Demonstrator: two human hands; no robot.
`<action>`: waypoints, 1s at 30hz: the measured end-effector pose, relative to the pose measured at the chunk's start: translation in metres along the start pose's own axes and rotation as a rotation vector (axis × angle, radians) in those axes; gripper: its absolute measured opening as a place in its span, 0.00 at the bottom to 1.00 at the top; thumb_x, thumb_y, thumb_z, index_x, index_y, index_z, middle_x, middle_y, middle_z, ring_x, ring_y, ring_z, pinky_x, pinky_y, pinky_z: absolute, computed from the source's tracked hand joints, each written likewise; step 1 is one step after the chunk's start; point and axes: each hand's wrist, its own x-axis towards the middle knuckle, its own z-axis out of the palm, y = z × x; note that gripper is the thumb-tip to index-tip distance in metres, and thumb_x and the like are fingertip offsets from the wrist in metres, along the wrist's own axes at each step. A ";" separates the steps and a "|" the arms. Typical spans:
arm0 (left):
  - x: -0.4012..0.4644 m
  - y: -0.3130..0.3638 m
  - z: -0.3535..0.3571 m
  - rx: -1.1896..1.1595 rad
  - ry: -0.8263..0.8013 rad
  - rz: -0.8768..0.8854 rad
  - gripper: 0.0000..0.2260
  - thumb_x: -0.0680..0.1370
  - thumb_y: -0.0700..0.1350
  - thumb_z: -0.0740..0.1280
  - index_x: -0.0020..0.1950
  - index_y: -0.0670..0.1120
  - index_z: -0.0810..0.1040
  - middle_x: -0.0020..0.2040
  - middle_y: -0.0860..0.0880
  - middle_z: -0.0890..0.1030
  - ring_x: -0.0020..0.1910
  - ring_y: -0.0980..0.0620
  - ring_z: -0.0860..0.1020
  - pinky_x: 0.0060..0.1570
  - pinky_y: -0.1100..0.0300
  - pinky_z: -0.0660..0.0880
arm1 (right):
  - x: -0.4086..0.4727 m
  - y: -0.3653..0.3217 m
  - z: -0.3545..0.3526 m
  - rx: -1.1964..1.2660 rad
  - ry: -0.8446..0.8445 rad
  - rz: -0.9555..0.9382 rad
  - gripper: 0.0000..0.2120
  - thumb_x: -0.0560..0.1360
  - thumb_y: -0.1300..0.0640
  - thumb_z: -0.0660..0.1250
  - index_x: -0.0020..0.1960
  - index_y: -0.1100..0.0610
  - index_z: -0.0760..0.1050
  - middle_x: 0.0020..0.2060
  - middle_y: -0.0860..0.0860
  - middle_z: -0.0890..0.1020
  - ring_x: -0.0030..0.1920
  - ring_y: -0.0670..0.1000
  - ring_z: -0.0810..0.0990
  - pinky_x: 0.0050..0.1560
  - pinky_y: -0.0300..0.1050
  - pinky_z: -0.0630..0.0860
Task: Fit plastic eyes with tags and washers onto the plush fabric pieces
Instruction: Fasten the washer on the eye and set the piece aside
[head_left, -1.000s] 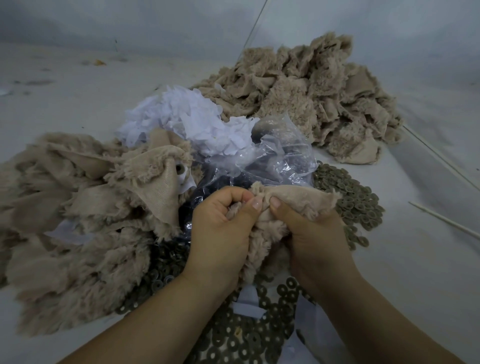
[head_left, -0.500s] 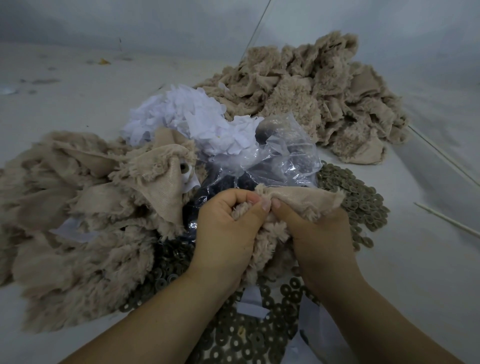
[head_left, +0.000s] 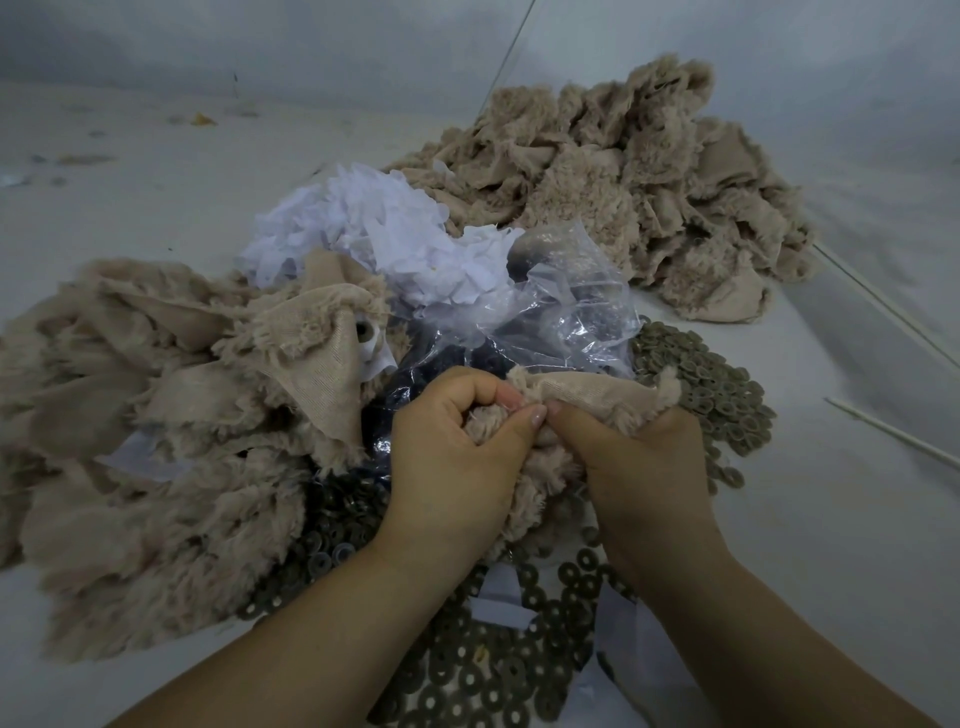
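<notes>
Left to right: our left hand (head_left: 457, 457) and right hand (head_left: 639, 467) both pinch one plush piece (head_left: 587, 400) between them, thumbs touching at its fold. Its long edge runs rightward. We see no eye; bag (head_left: 561, 312) lies just behind.

Single head-worn view, angled forward and down, close above the table (head_left: 156, 171).

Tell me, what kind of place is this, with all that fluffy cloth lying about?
Probably a soft-toy workshop, at a hand-assembly bench. Heaps of cut beige plush lie on the table, along with a spread of ring washers and a clear bag of dark parts.
</notes>
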 end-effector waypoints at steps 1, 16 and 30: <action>0.000 0.000 0.000 0.002 -0.003 0.002 0.06 0.72 0.37 0.76 0.39 0.45 0.81 0.39 0.50 0.82 0.40 0.55 0.80 0.45 0.57 0.80 | 0.000 0.000 0.000 0.020 0.002 0.019 0.03 0.71 0.62 0.75 0.45 0.60 0.85 0.41 0.56 0.87 0.44 0.57 0.87 0.49 0.59 0.83; 0.003 -0.001 -0.003 0.037 -0.069 0.027 0.08 0.70 0.34 0.76 0.38 0.46 0.82 0.39 0.52 0.82 0.41 0.58 0.80 0.48 0.65 0.77 | 0.006 -0.012 -0.005 0.298 -0.214 0.333 0.19 0.66 0.59 0.74 0.53 0.70 0.81 0.48 0.65 0.85 0.50 0.62 0.86 0.48 0.53 0.84; 0.000 0.004 0.000 -0.114 -0.006 -0.195 0.06 0.76 0.35 0.71 0.39 0.42 0.82 0.37 0.44 0.84 0.38 0.51 0.81 0.43 0.53 0.81 | 0.001 -0.002 0.002 0.099 -0.023 0.088 0.08 0.73 0.64 0.74 0.51 0.66 0.83 0.46 0.59 0.87 0.48 0.58 0.87 0.53 0.60 0.82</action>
